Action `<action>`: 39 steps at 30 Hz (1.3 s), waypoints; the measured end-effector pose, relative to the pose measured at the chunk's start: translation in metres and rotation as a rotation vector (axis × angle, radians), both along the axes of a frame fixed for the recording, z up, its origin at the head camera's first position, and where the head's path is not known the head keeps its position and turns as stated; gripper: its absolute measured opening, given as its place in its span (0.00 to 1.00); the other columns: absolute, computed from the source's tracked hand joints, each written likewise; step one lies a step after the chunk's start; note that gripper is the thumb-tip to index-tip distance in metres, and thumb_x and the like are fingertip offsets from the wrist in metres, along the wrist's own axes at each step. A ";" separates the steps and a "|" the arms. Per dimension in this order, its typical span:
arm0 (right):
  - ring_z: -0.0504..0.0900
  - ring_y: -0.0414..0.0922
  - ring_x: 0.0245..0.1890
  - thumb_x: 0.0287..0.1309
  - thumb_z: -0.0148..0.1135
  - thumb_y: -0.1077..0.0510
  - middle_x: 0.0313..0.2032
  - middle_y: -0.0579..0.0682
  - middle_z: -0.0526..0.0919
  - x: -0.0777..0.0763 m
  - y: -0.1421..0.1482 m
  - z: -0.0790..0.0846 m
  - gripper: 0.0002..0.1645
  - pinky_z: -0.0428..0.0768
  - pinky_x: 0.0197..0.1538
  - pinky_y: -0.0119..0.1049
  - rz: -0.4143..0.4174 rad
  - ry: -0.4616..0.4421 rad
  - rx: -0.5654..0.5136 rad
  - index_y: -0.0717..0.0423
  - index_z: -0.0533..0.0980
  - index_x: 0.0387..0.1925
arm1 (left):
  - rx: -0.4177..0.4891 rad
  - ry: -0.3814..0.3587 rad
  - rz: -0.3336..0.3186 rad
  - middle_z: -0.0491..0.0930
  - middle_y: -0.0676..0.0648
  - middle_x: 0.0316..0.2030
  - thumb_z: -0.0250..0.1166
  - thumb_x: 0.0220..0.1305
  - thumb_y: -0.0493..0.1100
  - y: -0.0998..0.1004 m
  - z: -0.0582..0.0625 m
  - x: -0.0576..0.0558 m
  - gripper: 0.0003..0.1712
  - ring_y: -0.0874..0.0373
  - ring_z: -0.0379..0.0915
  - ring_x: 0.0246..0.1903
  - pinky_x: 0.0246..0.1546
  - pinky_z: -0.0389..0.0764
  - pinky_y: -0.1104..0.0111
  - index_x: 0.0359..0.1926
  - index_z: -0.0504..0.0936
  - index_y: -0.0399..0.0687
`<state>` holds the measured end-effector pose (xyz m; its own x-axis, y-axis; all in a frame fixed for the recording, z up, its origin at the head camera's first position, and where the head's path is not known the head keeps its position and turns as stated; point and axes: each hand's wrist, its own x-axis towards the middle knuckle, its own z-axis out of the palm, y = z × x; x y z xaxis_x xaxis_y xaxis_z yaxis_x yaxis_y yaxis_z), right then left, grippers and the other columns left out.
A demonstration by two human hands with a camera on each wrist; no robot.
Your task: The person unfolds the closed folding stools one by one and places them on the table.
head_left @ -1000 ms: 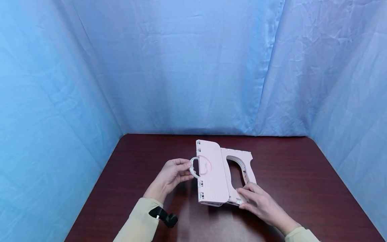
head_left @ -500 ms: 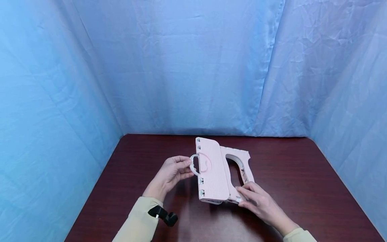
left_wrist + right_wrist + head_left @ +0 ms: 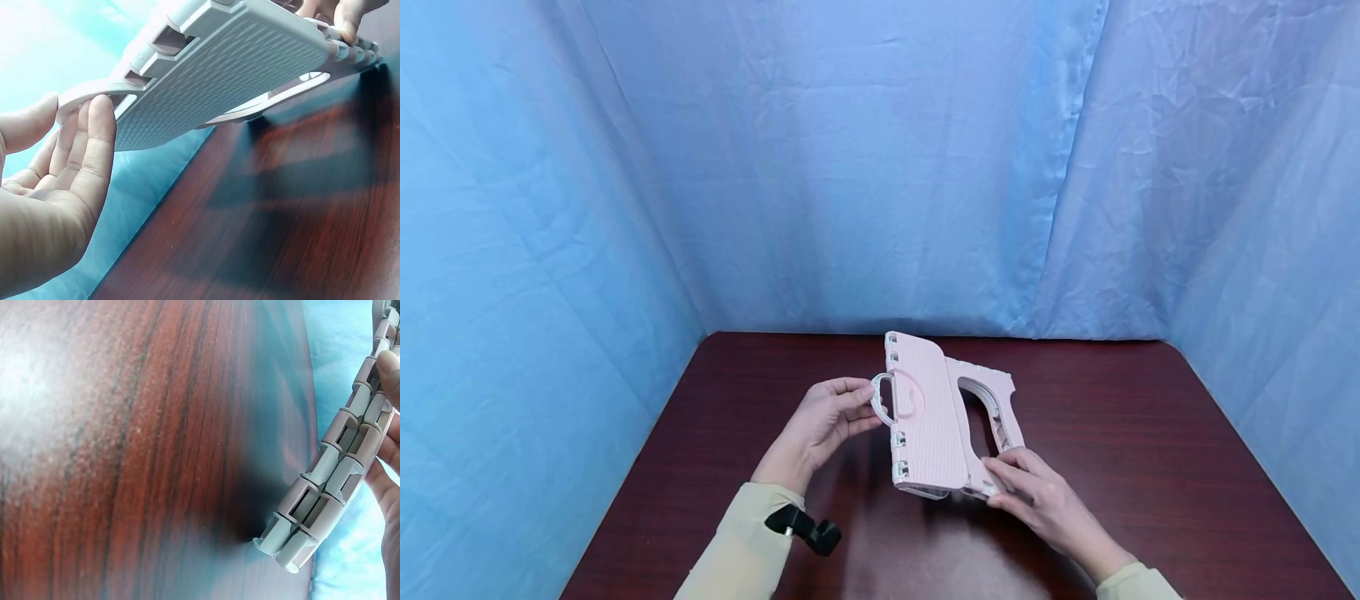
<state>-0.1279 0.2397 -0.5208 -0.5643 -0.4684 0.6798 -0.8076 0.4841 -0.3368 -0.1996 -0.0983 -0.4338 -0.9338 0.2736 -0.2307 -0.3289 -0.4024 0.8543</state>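
A pink folding stool (image 3: 932,417), folded nearly flat, is held at a tilt above the table, its textured top to the left and the leg frame with its large arched cutout to the right. By thumb and fingers, my left hand (image 3: 827,421) pinches the pale carrying loop (image 3: 882,400) on the stool's left edge. My right hand (image 3: 1037,496) grips the near edge of the leg frame, thumb on one side and fingers on the other. In the right wrist view the hinged edge (image 3: 331,462) shows, its lower end close to the tabletop. The stool's underside is partly visible in the left wrist view.
The dark red wooden table (image 3: 760,375) has rounded far corners. Blue curtains (image 3: 865,167) hang behind it and along both sides. A black mount (image 3: 805,527) is strapped on the left sleeve.
The stool has risen slightly at its left side and shifted a little away and to the left. Both hands have moved with it, keeping their holds.
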 end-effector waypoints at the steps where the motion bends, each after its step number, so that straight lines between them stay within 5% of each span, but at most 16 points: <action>1: 0.78 0.39 0.44 0.57 0.72 0.47 0.47 0.49 0.82 0.000 0.000 0.000 0.28 0.72 0.50 0.24 0.001 -0.003 -0.005 0.59 0.83 0.55 | 0.004 -0.003 0.000 0.85 0.44 0.30 0.61 0.70 0.30 0.000 0.000 0.000 0.04 0.55 0.85 0.29 0.37 0.88 0.62 0.42 0.81 0.40; 24: 0.79 0.37 0.42 0.54 0.76 0.52 0.47 0.48 0.83 -0.001 -0.006 0.004 0.29 0.73 0.46 0.23 -0.005 -0.044 -0.047 0.59 0.82 0.56 | 0.064 0.011 0.013 0.86 0.45 0.32 0.60 0.71 0.30 0.005 0.015 -0.003 0.08 0.54 0.86 0.32 0.41 0.87 0.63 0.39 0.84 0.43; 32: 0.79 0.37 0.42 0.45 0.80 0.60 0.47 0.47 0.83 -0.001 -0.009 0.005 0.34 0.73 0.46 0.23 -0.011 -0.056 -0.055 0.58 0.82 0.57 | 0.069 0.032 0.014 0.86 0.46 0.31 0.60 0.71 0.29 0.007 0.022 -0.004 0.08 0.55 0.86 0.32 0.41 0.87 0.63 0.39 0.84 0.43; 39: 0.78 0.37 0.41 0.53 0.75 0.51 0.46 0.48 0.82 -0.003 -0.014 0.006 0.29 0.73 0.45 0.24 -0.011 -0.026 -0.057 0.59 0.82 0.57 | 0.088 0.043 0.022 0.86 0.47 0.31 0.59 0.71 0.29 0.008 0.026 -0.006 0.10 0.56 0.86 0.30 0.41 0.87 0.62 0.37 0.84 0.44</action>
<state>-0.1306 0.2261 -0.5145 -0.5868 -0.4227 0.6907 -0.7931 0.4721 -0.3848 -0.2054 -0.0906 -0.4077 -0.9483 0.2702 -0.1666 -0.2832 -0.4831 0.8285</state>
